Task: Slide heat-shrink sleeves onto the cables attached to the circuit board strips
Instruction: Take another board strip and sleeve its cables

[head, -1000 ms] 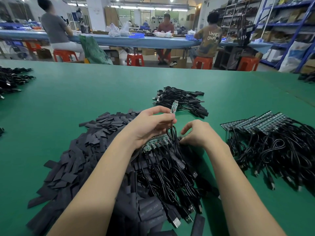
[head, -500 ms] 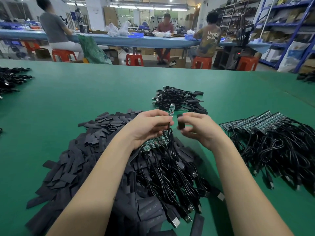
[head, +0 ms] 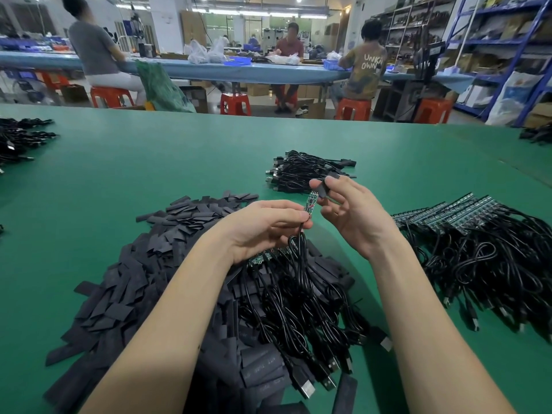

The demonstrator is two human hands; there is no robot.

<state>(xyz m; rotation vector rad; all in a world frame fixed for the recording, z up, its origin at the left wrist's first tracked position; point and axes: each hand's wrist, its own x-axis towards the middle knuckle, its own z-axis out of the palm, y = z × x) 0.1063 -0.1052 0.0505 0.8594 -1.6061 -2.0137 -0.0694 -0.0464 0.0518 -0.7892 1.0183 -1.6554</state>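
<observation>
My left hand (head: 263,227) pinches a black cable just below a small green circuit board strip (head: 310,202), which stands upright above the fingers. My right hand (head: 348,209) pinches a short black heat-shrink sleeve (head: 323,189) right at the strip's top end. The cable (head: 300,264) hangs down into a heap of black cables with USB plugs (head: 298,318). A big pile of loose flat black sleeves (head: 143,279) lies under and left of my left forearm.
A row of board strips with cables (head: 478,243) lies to the right. A bundle of cables (head: 301,171) sits beyond my hands. More cables (head: 18,138) lie at the far left of the green table (head: 149,162). People sit at a blue bench behind.
My right hand picked a sleeve from the heap, rose and carried it to the top of the strip. My left hand kept holding the cable and lifted slightly.
</observation>
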